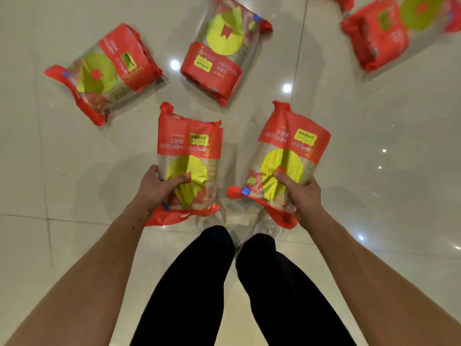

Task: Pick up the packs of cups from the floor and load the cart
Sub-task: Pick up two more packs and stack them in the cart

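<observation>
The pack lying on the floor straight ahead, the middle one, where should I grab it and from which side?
Take the middle pack by its near red end, reaching down from above. That end points toward your feet, and both held packs show a one-hand grip across the near end works. Both the left hand and right hand are full, so unload first.

place: shop or stockroom, likely | cue: identical retail cup packs [212,51] strewn on glossy tiled floor [374,146]
</observation>
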`<state>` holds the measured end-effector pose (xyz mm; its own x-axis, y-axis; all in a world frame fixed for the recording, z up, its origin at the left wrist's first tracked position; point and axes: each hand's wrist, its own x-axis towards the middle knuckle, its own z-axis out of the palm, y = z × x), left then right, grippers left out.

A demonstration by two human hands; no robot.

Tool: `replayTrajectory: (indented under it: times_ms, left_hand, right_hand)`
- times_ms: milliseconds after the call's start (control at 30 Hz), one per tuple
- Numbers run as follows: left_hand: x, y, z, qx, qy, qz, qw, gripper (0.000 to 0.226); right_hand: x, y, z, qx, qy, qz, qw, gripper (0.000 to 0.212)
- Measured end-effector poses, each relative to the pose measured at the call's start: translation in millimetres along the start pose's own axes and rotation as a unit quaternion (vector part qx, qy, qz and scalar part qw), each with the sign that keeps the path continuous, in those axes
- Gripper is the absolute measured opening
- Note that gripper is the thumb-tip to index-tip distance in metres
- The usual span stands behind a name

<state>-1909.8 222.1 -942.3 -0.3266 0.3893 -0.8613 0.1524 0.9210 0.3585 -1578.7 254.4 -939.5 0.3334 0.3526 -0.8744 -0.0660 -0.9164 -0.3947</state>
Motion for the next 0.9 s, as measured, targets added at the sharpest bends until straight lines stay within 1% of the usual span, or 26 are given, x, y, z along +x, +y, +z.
replayTrajectory:
  times_ms: [100,200,300,333,400,500,600,767,900]
  left_hand:
    - [-56.3,38.4,-5.6,-0.002,-0.029,0.019,0.999,0.065]
    - [-116.0,79.7,-13.5,-0.009,-0.045,0.044,0.998,0.054]
    - [-169.3,121.4,-27.6,-0.013,-0.057,0.082,0.995,0.065]
    - [-185.3,134.9,-33.2,-0.016,-0.059,0.095,0.994,0.066]
    - [-219.6,161.8,-45.1,-0.031,-0.058,0.119,0.991,0.057]
    - [-282.4,201.3,-64.7,-0.045,-0.06,0.172,0.982,0.05]
    - [-348.0,235.8,-83.0,-0.048,-0.067,0.222,0.972,0.055]
    - [-459.4,289.2,-91.5,-0.065,-0.071,0.263,0.96,0.058]
    - [-531.7,326.0,-101.0,-0.072,-0.063,0.296,0.95,0.073]
  right_hand:
    - [-50.7,-33.7,-24.4,-0.04,-0.044,-0.009,0.998,0.056]
    - [-107.5,-70.9,-51.6,-0.078,-0.063,-0.053,0.994,0.057]
    - [-160.5,-106.0,-81.2,-0.101,-0.049,-0.109,0.988,0.067]
    - [-176.9,-118.1,-91.8,-0.098,-0.048,-0.121,0.987,0.07]
    - [-210.1,-142.9,-112.0,-0.077,-0.048,-0.141,0.986,0.074]
    - [-267.7,-182.4,-146.6,-0.049,-0.044,-0.169,0.983,0.07]
    - [-330.9,-214.8,-186.4,-0.036,-0.043,-0.195,0.979,0.065]
    - [-431.5,-258.6,-246.2,0.021,-0.011,-0.25,0.968,0.064]
    - [-497.3,-287.7,-278.4,0.039,0.003,-0.293,0.955,0.059]
